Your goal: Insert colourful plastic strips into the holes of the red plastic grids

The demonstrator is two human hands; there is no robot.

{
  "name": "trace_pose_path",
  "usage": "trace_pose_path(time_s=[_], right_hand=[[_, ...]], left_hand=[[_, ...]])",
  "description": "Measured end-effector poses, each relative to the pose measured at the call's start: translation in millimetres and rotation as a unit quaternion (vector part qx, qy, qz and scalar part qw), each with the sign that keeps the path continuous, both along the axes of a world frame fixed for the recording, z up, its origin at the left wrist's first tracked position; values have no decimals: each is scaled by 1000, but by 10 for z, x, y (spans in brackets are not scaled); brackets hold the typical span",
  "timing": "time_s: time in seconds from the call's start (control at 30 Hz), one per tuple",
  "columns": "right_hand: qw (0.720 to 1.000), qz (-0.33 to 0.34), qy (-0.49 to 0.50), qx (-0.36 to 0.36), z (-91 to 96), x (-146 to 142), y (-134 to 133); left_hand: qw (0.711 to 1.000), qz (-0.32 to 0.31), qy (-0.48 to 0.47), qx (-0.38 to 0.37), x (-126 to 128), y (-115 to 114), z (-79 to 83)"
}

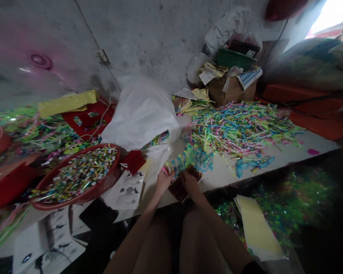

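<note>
At the table's front edge lies a dark red gridded block (pixel 175 190). A row of translucent blue, green and yellow plastic pieces (pixel 193 158) stands along its far side. My left hand (pixel 163 180) is at the block's left side, its fingers pinched on a small pink-and-yellow plastic piece (pixel 167 169). Over the block rests my right hand (pixel 190 182), fingers drawn together and bent down toward the grid. Whatever those fingertips grip is hidden.
Left stands a red basin (pixel 114 177) of small colourful parts, beside printed cards (pixel 128 194) and a red gridded block (pixel 133 161). A white sack (pixel 143 110) sits behind. Loose colourful plastic strips (pixel 240 129) cover the right side, before a cardboard box (pixel 231 91).
</note>
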State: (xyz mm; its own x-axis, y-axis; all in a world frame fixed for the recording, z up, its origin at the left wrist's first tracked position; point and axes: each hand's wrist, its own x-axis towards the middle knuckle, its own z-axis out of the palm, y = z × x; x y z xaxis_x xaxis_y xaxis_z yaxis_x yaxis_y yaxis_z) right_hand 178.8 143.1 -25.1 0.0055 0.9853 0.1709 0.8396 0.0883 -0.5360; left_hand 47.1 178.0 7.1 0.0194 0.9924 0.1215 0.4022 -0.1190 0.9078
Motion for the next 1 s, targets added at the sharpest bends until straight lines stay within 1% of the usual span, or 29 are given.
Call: trace_pose_path(time_s=[0.17,0.3,0.4,0.67,0.83,1.0], right_hand=[[1000,-10,-9,4,9,-1,-3],[1000,-9,-18,12,20,1,-6],[999,-14,-34,1,45,-8,-5],[998,-18,-63,-17,93,-16,-16],[997,-16,-68,-21,100,-17,-27],[998,-7,-64,-28,118,-12,-29]], left_hand=[[999,29,-31,-10,27,-23,8],[999,10,-41,-22,0,-52,52],[998,1,-55,-19,-3,-72,73],[991,-13,-132,25,57,-47,63],[990,-22,-142,11,27,-59,55],[982,-54,-179,-11,-3,-47,22]])
